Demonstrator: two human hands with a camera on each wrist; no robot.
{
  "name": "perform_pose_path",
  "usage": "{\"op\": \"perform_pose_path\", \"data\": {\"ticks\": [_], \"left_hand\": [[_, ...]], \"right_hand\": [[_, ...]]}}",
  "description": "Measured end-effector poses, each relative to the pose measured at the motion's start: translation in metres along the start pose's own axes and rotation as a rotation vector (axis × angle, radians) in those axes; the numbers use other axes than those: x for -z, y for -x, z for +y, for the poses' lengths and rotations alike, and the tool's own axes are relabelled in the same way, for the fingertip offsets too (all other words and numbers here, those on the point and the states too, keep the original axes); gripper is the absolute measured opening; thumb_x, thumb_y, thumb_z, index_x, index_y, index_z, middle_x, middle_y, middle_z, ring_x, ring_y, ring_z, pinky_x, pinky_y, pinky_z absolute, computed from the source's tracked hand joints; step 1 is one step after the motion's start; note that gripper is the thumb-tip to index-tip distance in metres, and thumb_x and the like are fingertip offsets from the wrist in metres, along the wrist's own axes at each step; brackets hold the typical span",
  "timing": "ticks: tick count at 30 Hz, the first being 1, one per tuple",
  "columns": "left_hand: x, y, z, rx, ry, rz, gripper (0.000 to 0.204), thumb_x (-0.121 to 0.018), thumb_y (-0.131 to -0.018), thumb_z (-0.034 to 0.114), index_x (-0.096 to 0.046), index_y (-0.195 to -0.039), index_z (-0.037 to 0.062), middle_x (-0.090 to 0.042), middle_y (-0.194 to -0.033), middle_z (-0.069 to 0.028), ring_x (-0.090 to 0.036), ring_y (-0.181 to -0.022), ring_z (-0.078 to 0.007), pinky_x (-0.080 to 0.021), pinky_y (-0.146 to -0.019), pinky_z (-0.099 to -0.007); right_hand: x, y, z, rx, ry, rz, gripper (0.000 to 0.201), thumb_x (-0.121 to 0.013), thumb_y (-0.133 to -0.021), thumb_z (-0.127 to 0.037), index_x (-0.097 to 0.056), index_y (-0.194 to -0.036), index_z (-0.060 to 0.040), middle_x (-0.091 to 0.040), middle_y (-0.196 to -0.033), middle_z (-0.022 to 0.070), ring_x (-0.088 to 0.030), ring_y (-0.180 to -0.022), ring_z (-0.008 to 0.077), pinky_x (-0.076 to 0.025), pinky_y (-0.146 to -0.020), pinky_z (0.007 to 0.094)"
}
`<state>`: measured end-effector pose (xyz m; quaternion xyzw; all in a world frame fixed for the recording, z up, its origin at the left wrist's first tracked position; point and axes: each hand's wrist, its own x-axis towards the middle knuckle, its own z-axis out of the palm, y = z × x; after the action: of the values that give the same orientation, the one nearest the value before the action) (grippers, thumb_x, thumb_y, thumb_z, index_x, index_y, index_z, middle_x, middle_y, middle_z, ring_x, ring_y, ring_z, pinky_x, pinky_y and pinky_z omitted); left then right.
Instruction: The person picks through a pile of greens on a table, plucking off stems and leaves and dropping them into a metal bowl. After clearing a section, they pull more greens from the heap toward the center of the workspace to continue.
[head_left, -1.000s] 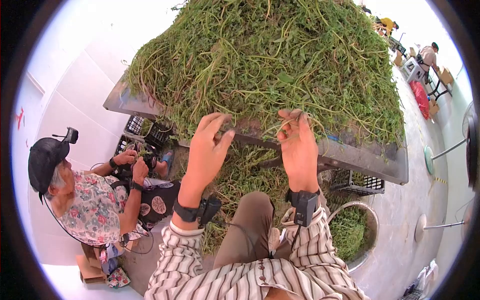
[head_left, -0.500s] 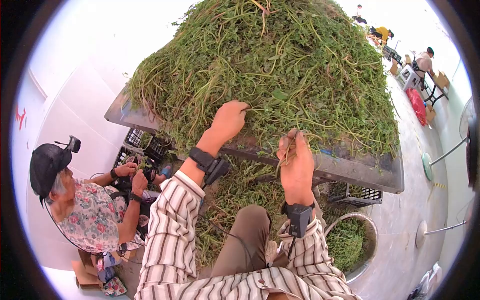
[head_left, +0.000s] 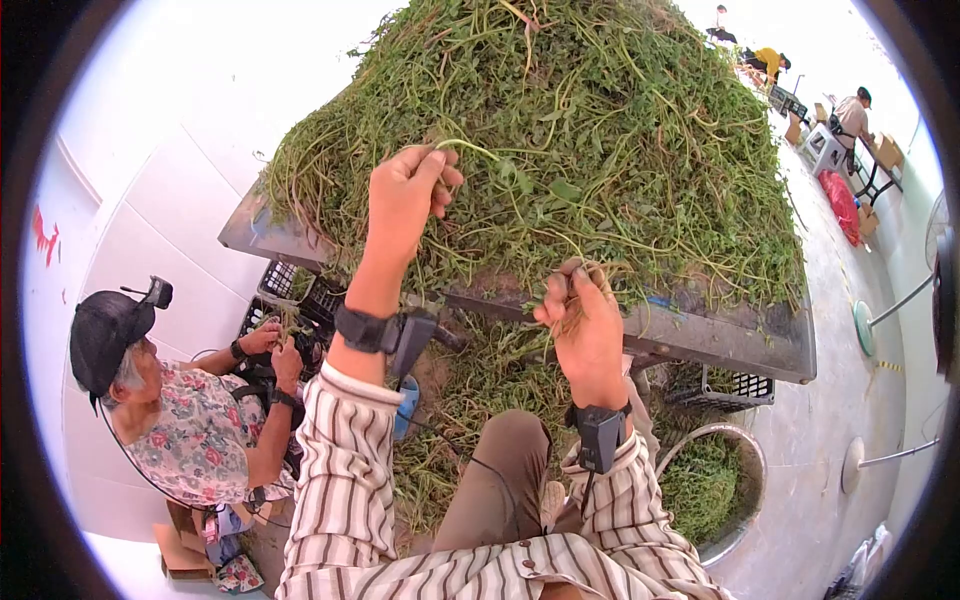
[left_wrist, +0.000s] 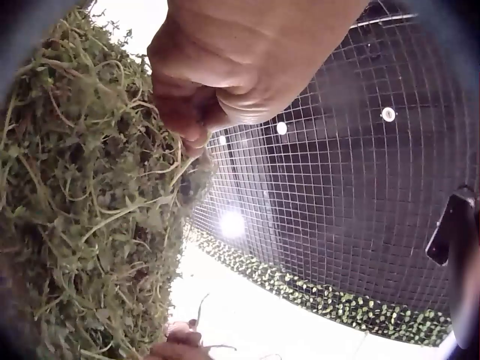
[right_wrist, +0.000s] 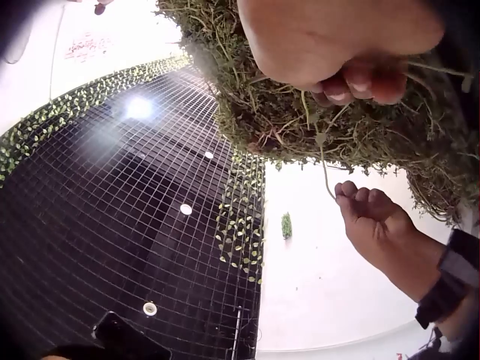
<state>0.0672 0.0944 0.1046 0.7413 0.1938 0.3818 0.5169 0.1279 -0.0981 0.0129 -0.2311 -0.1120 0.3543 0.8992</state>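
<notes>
Head view: left hand (head_left: 402, 192) pinches a stem (head_left: 470, 150) atop the herb heap (head_left: 600, 130); right hand (head_left: 583, 318) clutches stems at the bench (head_left: 720, 335) edge.
Left wrist view: wire mesh (left_wrist: 352, 210) beside the heap.

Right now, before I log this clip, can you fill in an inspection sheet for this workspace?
Surface: metal table, almost wholly covered.
Job's things: heap of green stems; left hand pinches one stem, right hand grips a small bunch.
Clutter: loose stems on floor; black crates; metal basin of greens.
Fingers: both sets curled round stems.
Cables: wire from left wrist camera.
Surroundings: seated person in floral shirt; distant workers.
</notes>
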Motion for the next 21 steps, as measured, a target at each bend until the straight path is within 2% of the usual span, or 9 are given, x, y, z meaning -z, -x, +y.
{"op": "perform_pose_path", "data": {"ticks": [1,2,4,7,12,15,17,19,21], "left_hand": [[-0.002,0.009,0.001,0.011,0.043,0.016,0.025,-0.051,-0.09,0.018,-0.063,-0.097,-0.0031,-0.061,-0.073,-0.0041,-0.05,-0.054,-0.0067,-0.04,-0.046,-0.0212],[-0.003,0.017,0.002,0.025,0.085,0.032,0.025,-0.051,-0.09,0.018,-0.063,-0.098,-0.0033,-0.062,-0.073,-0.0041,-0.05,-0.054,-0.0068,-0.04,-0.046,-0.0208],[-0.005,0.034,0.002,0.024,0.097,0.059,0.026,-0.052,-0.089,0.018,-0.062,-0.099,-0.0037,-0.063,-0.075,-0.0047,-0.05,-0.053,-0.0068,-0.04,-0.046,-0.0204],[-0.014,0.066,0.004,0.024,0.017,0.069,0.024,-0.054,-0.088,0.015,-0.063,-0.099,-0.0043,-0.064,-0.077,-0.0052,-0.05,-0.053,-0.0058,-0.04,-0.047,-0.0201],[-0.036,0.121,-0.015,0.038,-0.098,0.037,0.018,-0.058,-0.085,0.008,-0.065,-0.098,-0.0028,-0.064,-0.077,-0.0043,-0.051,-0.056,-0.0056,-0.04,-0.048,-0.0201],[-0.042,0.137,-0.031,-0.199,-0.272,0.0,0.017,-0.061,-0.079,0.001,-0.064,-0.095,-0.003,-0.063,-0.076,-0.0081,-0.056,-0.061,-0.0123,-0.045,-0.056,-0.0252],[-0.044,0.143,-0.032,-0.209,-0.317,-0.006,0.017,-0.062,-0.079,0.002,-0.064,-0.095,-0.0034,-0.063,-0.075,-0.0088,-0.057,-0.063,-0.0135,-0.046,-0.057,-0.026],[-0.043,0.144,-0.034,-0.218,-0.366,-0.014,0.017,-0.062,-0.079,0.002,-0.064,-0.095,-0.0039,-0.062,-0.075,-0.0095,-0.058,-0.065,-0.0146,-0.046,-0.059,-0.0268],[-0.038,0.144,-0.036,-0.229,-0.4,-0.1,0.019,-0.06,-0.081,0.002,-0.063,-0.099,-0.0027,-0.063,-0.08,-0.0092,-0.058,-0.066,-0.0133,-0.046,-0.059,-0.0258]], "right_hand": [[0.002,0.0,0.0,-0.039,-0.032,-0.032,0.012,-0.047,-0.093,-0.017,-0.051,-0.094,-0.0051,-0.047,-0.066,-0.0002,-0.044,-0.054,0.0098,-0.039,-0.052,0.0251],[0.002,-0.001,0.0,-0.042,-0.031,-0.033,0.012,-0.047,-0.093,-0.017,-0.051,-0.094,-0.0051,-0.047,-0.066,-0.0002,-0.044,-0.054,0.0098,-0.039,-0.052,0.0251],[0.002,0.0,0.0,-0.091,0.072,-0.014,0.011,-0.051,-0.091,-0.017,-0.052,-0.092,-0.0059,-0.034,-0.06,-0.006,-0.03,-0.048,0.0042,-0.029,-0.045,0.0207],[-0.002,0.004,0.002,-0.138,0.155,-0.005,0.011,-0.056,-0.089,-0.018,-0.054,-0.09,-0.0066,-0.033,-0.059,-0.0082,-0.029,-0.047,0.0008,-0.025,-0.041,0.0175],[-0.009,0.006,0.007,-0.177,0.173,0.002,0.016,-0.059,-0.087,-0.019,-0.058,-0.095,-0.0055,-0.031,-0.057,-0.0093,-0.027,-0.045,0.0007,-0.022,-0.039,0.017],[-0.01,0.007,0.008,-0.204,0.187,-0.023,0.018,-0.058,-0.087,-0.019,-0.059,-0.098,-0.0045,-0.03,-0.056,-0.0098,-0.027,-0.044,0.0006,-0.021,-0.039,0.017],[-0.01,0.007,0.008,-0.227,0.188,-0.051,0.019,-0.058,-0.088,-0.019,-0.059,-0.1,-0.0041,-0.029,-0.056,-0.0101,-0.026,-0.044,0.0006,-0.021,-0.039,0.0172],[-0.007,0.007,0.01,-0.218,0.242,-0.033,0.016,-0.057,-0.088,-0.02,-0.057,-0.09,-0.0041,-0.029,-0.055,-0.0102,-0.026,-0.044,0.0005,-0.021,-0.039,0.0177],[-0.007,0.007,0.01,-0.217,0.268,-0.024,0.016,-0.056,-0.089,-0.02,-0.056,-0.086,-0.0042,-0.029,-0.055,-0.0103,-0.025,-0.044,0.0005,-0.021,-0.039,0.0179]]}}
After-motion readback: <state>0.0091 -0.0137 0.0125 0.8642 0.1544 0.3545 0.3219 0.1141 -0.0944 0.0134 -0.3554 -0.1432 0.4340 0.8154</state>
